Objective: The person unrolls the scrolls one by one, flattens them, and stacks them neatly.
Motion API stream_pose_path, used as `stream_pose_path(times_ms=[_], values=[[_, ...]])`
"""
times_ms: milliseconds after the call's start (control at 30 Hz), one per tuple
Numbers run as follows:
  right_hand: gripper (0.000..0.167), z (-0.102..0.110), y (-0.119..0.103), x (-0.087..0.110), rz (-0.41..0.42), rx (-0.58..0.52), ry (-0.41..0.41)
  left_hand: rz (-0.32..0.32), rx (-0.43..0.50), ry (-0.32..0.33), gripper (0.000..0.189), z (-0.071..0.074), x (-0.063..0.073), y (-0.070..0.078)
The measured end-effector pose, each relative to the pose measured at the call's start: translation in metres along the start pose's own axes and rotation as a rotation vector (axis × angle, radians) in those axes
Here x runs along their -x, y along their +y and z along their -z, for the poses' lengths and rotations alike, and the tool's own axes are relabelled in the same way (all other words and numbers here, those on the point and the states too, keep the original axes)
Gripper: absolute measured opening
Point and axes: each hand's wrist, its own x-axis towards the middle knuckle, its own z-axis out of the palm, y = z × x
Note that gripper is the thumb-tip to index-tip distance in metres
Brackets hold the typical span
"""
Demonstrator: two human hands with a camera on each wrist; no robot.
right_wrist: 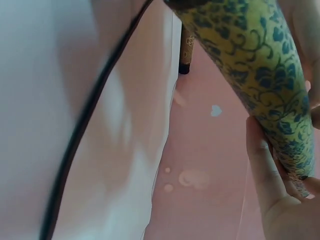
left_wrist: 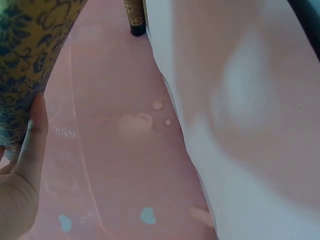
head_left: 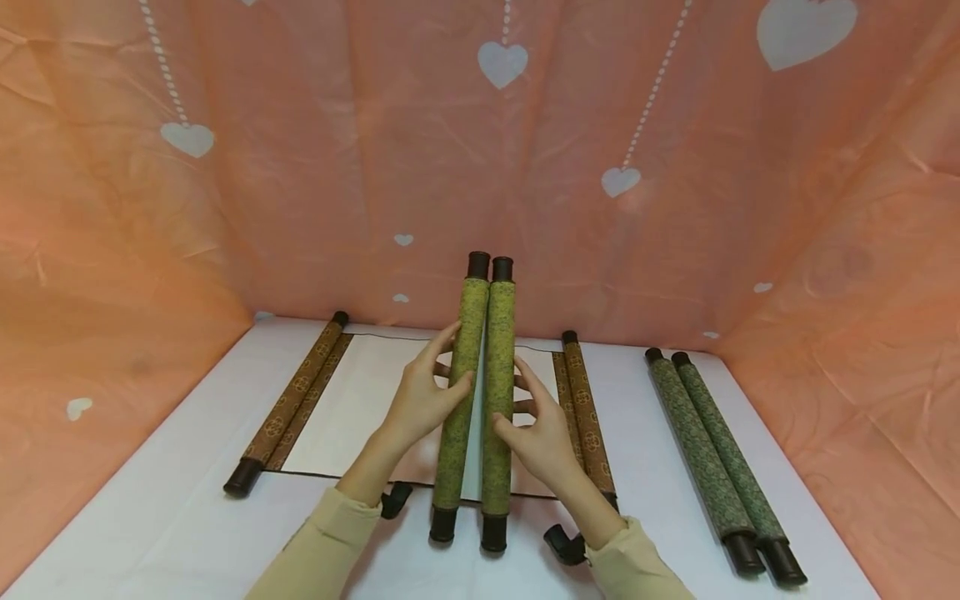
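A yellow-green patterned scroll (head_left: 498,367) with dark end knobs is held up above the table. Its two rolls stand side by side, tilted, close at the top and slightly apart lower down, with a pale strip between them. My left hand (head_left: 423,396) grips the left roll, thumb in front and fingers around its far side. On the right roll, my right hand (head_left: 542,437) has a similar grip. Blue floral patterning shows on the scroll (left_wrist: 30,55) in the left wrist view and on the scroll (right_wrist: 260,70) in the right wrist view.
Beneath the hands, a brown-bordered scroll (head_left: 330,417) lies unrolled on the white table (head_left: 172,500), its blank sheet showing. At the right lies a dark green scroll (head_left: 720,458), its two rolls together. Pink cloth (head_left: 435,167) with white hearts hangs behind and at both sides.
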Motion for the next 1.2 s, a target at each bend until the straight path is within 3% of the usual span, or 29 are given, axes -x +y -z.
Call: stream_pose_path(times_ms=[167,400,600,700,933,1200], values=[[0.087,0.008,-0.001,-0.001,0.000,0.000,-0.019,-0.008,0.013,-0.015,0.071,0.004,0.000,-0.001],[0.076,0.018,0.000,-0.007,0.018,0.025,-0.030,-0.017,0.058,-0.072,0.064,0.010,-0.001,-0.001],[0.061,0.019,0.000,-0.010,-0.035,-0.017,-0.043,-0.053,0.011,-0.062,0.057,0.012,-0.003,0.000],[0.071,0.019,0.000,-0.010,-0.069,0.000,-0.029,-0.071,-0.022,-0.061,0.061,0.013,-0.004,-0.001],[0.092,0.025,-0.001,-0.013,-0.047,0.045,-0.003,-0.040,-0.032,-0.079,0.069,0.019,-0.004,-0.003],[0.091,0.039,0.000,-0.013,-0.053,0.020,-0.044,-0.067,-0.021,-0.104,0.067,0.031,-0.004,-0.007]])
